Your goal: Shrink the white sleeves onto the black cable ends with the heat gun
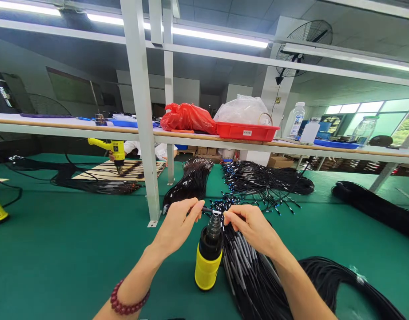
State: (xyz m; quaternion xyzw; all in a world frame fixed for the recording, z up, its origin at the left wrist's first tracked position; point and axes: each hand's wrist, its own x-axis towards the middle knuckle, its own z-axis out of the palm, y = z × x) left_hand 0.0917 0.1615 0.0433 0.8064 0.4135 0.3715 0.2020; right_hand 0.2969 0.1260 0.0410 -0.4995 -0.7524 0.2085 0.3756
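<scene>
A black cable (208, 209) with a white sleeve (216, 212) on it is stretched between my two hands. My left hand (183, 218) pinches its left part, and my right hand (249, 224) pinches the other side. Just under the sleeve is the metal nozzle (214, 227) of a yellow and black heat gun (208, 266), which stands upright on the green table (91, 258). Whether the sleeve touches the nozzle, I cannot tell. Close by my right hand lies a large bundle of black cables (254, 271) with grey sections.
More cable bundles (271, 178) lie at the back and right. A white post (147, 133) rises left of my hands, carrying a shelf with a red tray (247, 132) and bottles. Across the table a person's hand holds another yellow heat gun (117, 153) over a board.
</scene>
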